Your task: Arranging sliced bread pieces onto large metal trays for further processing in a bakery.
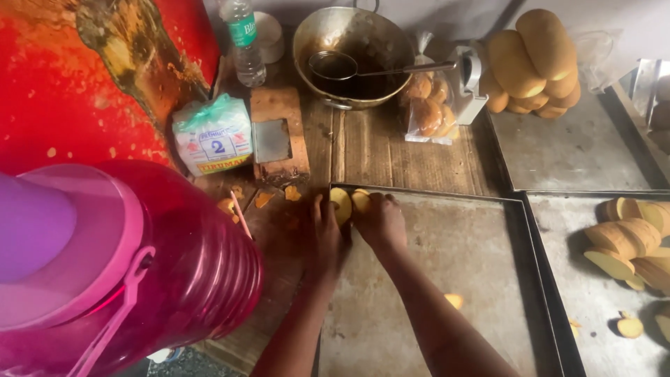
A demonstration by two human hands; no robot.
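Worn wooden planks make up the bench [363,150], which is stained and littered with orange crumbs near its left side. Against the far left a red, paint-flaked wall [63,91] is seen. Two dark metal trays are laid side by side on the bench: the near tray [460,244] in the middle, scuffed and greyish, and the right tray [593,293] carrying a row of sliced bread pieces [628,241].

At the far left corner of the near tray, two pale round bun halves [351,202] are held upright, touching each other. The left hand [324,234] is curled around the left half, and the right hand [380,220] is closed over the right half; both sets of fingers are narrowly bent about the bread.

Farther back, a metal pan [352,56] with a strainer ladle [335,66] is set, with a clear plastic bottle [244,42] to its left and a bag of buns [427,105] to its right. Whole loaves [534,63] are stacked at the far right. A wrapped packet [213,136] and a flat scraper [272,139] lie left of centre. A pink plastic jug [125,272] fills the near left.
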